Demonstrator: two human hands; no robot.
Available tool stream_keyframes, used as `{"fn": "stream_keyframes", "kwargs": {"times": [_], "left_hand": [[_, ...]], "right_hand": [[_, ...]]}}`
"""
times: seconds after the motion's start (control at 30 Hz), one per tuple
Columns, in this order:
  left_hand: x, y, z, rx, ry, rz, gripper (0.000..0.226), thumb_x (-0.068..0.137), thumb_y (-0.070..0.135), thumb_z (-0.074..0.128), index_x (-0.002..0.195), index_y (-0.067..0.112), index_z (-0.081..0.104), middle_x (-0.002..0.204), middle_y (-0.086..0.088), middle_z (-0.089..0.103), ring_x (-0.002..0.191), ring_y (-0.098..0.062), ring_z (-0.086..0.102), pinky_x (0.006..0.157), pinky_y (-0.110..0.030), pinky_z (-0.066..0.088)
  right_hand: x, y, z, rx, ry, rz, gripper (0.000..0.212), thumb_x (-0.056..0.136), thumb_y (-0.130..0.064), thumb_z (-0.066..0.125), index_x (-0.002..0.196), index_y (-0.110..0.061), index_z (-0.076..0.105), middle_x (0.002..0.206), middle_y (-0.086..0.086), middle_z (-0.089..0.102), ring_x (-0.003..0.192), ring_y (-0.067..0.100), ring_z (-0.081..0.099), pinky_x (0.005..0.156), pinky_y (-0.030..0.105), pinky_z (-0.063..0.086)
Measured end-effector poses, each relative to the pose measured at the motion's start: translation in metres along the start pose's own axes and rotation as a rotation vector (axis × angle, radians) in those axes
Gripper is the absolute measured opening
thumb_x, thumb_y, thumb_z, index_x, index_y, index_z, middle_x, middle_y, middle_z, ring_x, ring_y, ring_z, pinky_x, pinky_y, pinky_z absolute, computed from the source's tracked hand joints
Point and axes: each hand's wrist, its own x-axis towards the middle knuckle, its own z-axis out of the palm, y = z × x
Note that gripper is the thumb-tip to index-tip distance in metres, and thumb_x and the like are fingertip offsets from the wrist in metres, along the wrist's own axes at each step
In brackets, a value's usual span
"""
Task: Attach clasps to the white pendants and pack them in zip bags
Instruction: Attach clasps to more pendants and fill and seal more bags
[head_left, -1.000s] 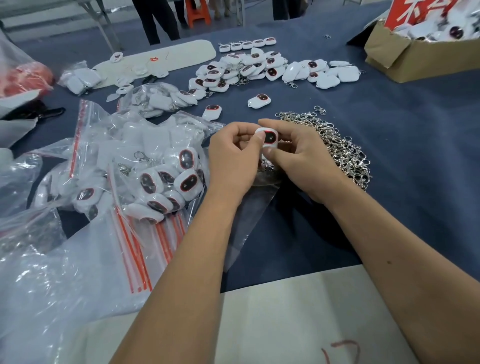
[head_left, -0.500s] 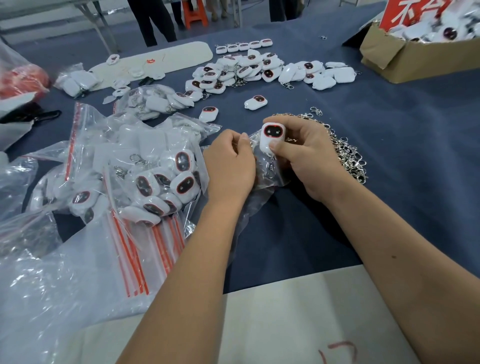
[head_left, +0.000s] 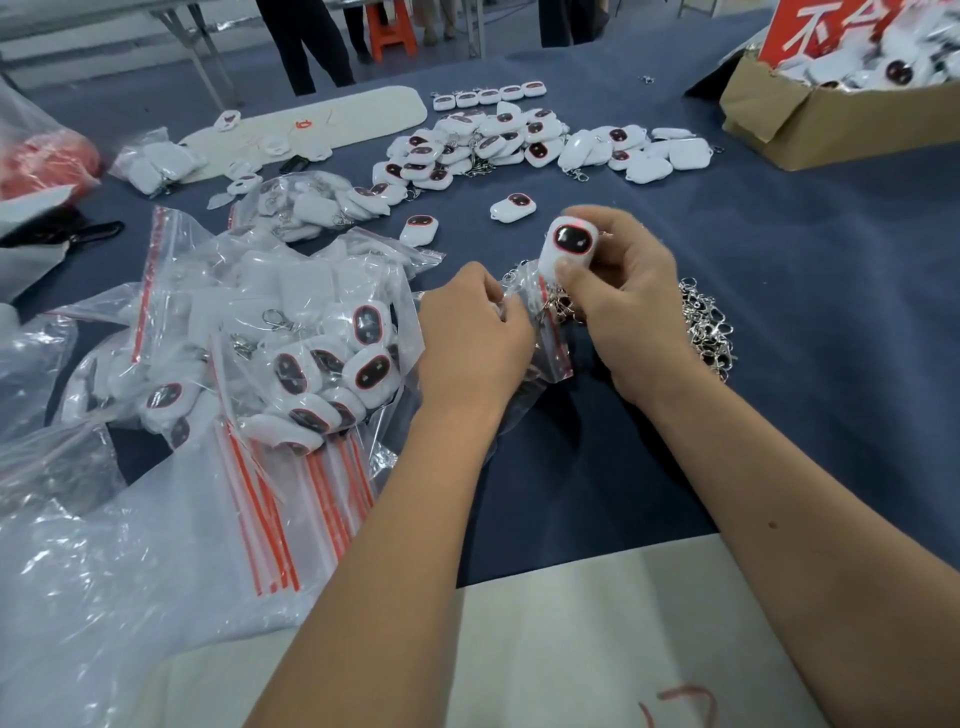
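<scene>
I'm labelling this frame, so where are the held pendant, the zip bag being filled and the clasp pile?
pendant (head_left: 567, 248): head view, on its dark oval face.
zip bag (head_left: 555, 332): head view, on its red zip strip between the hands.
clasp pile (head_left: 707, 325): head view, on the silver heap's middle.

Cardboard box (head_left: 810, 124), orange stool (head_left: 390, 31)

White pendant (head_left: 567, 249) with red-rimmed black oval face, centre; clear bags (head_left: 291, 467) with red zip strips, left; dark blue tablecloth (head_left: 779, 312); silver clasps (head_left: 709, 325).
</scene>
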Motion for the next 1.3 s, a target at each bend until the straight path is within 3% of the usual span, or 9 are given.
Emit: {"fn": "stream_keyframes", "kwargs": {"times": [0.13, 0.23, 0.37, 0.5, 0.67, 0.8, 0.9, 1.1, 1.3], "left_hand": [[-0.004, 0.008, 0.002, 0.143, -0.021, -0.011, 0.045, 0.090, 0.062, 0.057, 0.092, 0.016, 0.056, 0.083, 0.001, 0.064, 0.082, -0.024, 0.062, 0.069, -0.040, 0.052], [-0.006, 0.011, 0.005, 0.262, -0.063, -0.014, 0.061, 0.082, 0.075, 0.061, 0.100, 0.017, 0.056, 0.093, -0.002, 0.067, 0.088, -0.027, 0.063, 0.065, -0.038, 0.044], [-0.008, 0.010, 0.005, 0.225, -0.021, -0.017, 0.035, 0.088, 0.055, 0.064, 0.089, 0.021, 0.059, 0.086, 0.003, 0.064, 0.085, -0.023, 0.059, 0.061, -0.033, 0.037], [-0.007, 0.008, 0.001, -0.021, 0.011, -0.052, 0.020, 0.086, 0.026, 0.059, 0.068, 0.018, 0.059, 0.065, 0.008, 0.059, 0.069, -0.012, 0.056, 0.053, -0.026, 0.032], [-0.001, 0.003, -0.001, -0.167, 0.045, -0.056, 0.023, 0.084, 0.016, 0.061, 0.062, 0.010, 0.064, 0.059, -0.001, 0.063, 0.065, -0.021, 0.060, 0.059, -0.030, 0.042], [-0.003, 0.003, -0.001, -0.157, 0.108, 0.028, 0.019, 0.082, 0.016, 0.064, 0.064, 0.011, 0.064, 0.058, 0.002, 0.061, 0.062, -0.014, 0.058, 0.059, -0.022, 0.039], [-0.007, 0.008, -0.001, -0.167, 0.185, 0.118, 0.018, 0.081, 0.017, 0.066, 0.065, 0.014, 0.059, 0.056, 0.005, 0.058, 0.057, -0.012, 0.056, 0.059, -0.025, 0.042], [-0.007, 0.008, -0.002, -0.290, 0.274, 0.179, 0.017, 0.085, 0.019, 0.072, 0.077, 0.016, 0.057, 0.055, 0.005, 0.056, 0.054, -0.012, 0.056, 0.059, -0.036, 0.048], [-0.005, 0.008, -0.003, -0.302, 0.361, 0.227, 0.014, 0.087, 0.016, 0.067, 0.077, 0.014, 0.057, 0.058, 0.005, 0.056, 0.057, -0.016, 0.055, 0.057, -0.038, 0.047]], "right_hand": [[0.005, 0.006, -0.001, 0.091, 0.262, 0.094, 0.022, 0.093, -0.012, 0.070, 0.113, -0.013, 0.063, 0.099, 0.004, 0.071, 0.078, 0.009, 0.062, 0.073, 0.028, 0.051], [0.008, 0.008, -0.001, 0.099, 0.280, 0.113, 0.019, 0.098, -0.020, 0.065, 0.117, -0.014, 0.066, 0.100, 0.003, 0.070, 0.081, 0.010, 0.059, 0.077, 0.032, 0.049], [0.007, 0.007, 0.001, -0.001, 0.232, 0.057, 0.027, 0.102, -0.021, 0.058, 0.128, -0.017, 0.064, 0.105, -0.001, 0.069, 0.084, 0.008, 0.063, 0.082, 0.032, 0.055], [0.004, 0.005, 0.001, 0.045, 0.152, 0.084, 0.019, 0.103, -0.022, 0.061, 0.119, -0.019, 0.051, 0.095, 0.001, 0.064, 0.055, 0.014, 0.064, 0.057, 0.030, 0.054], [0.003, -0.004, -0.005, -0.355, -0.019, -0.098, 0.007, 0.091, -0.014, 0.069, 0.092, -0.014, 0.076, 0.081, -0.001, 0.074, 0.069, 0.014, 0.067, 0.067, 0.033, 0.055], [0.000, -0.010, -0.003, -0.560, -0.206, -0.193, 0.014, 0.086, -0.009, 0.068, 0.089, -0.015, 0.081, 0.072, -0.003, 0.073, 0.064, 0.008, 0.063, 0.066, 0.020, 0.048], [0.004, -0.009, -0.002, -0.620, -0.154, -0.169, 0.007, 0.086, -0.018, 0.078, 0.088, -0.014, 0.074, 0.074, -0.003, 0.069, 0.063, 0.005, 0.057, 0.068, 0.021, 0.045], [0.006, -0.015, -0.002, -0.492, -0.067, -0.090, 0.019, 0.088, -0.027, 0.081, 0.078, -0.014, 0.073, 0.066, -0.010, 0.068, 0.058, 0.004, 0.058, 0.062, 0.021, 0.046], [0.005, -0.027, -0.006, 0.005, -0.438, 0.145, 0.027, 0.103, 0.003, 0.053, 0.114, -0.007, 0.075, 0.076, -0.006, 0.074, 0.057, 0.013, 0.060, 0.046, 0.023, 0.038]]}}
